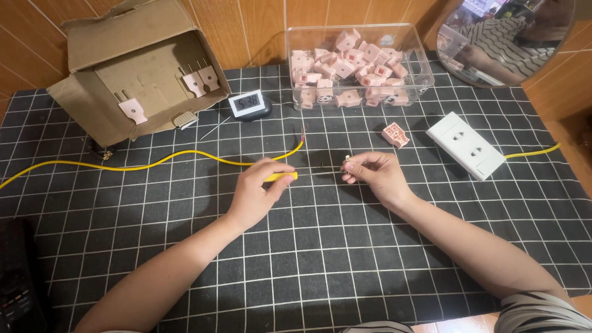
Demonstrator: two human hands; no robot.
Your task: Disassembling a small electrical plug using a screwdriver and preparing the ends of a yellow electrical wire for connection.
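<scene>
1. Here, the left hand (256, 191) closes its grip around a yellow-handled screwdriver (282, 177), whose thin shaft points right toward the right hand (376, 176).
2. The right hand pinches a tiny metal part (347, 165) between thumb and fingertips, held low over the tabletop (308, 259) just in front of the loose end of the yellow cable (185, 154).
3. To do this well, I judge that the tip has to line up squarely with the little part, wrists resting on the checked cloth for steadiness, and the pinch has to stay firm so the piece does not roll away.
4. A single pink plug shell (395, 134) lies near the right hand, beside the white socket block (465, 145); more pink shells fill the clear plastic bin (357, 65) behind.
5. An open cardboard box (132, 68) lies on its side at the back left with pronged plug halves on it, and a small digital clock (248, 103) sits next to it.
6. Hard to make out: the screwdriver's tip (dark shaft on dark cloth), and what exactly the small part is, since the fingers cover most of it.
7. The cable runs off the left edge, and a dark object at the bottom left is cut off.
8. A round mirror (505, 37) at the top right shows only a striped sleeve.
</scene>
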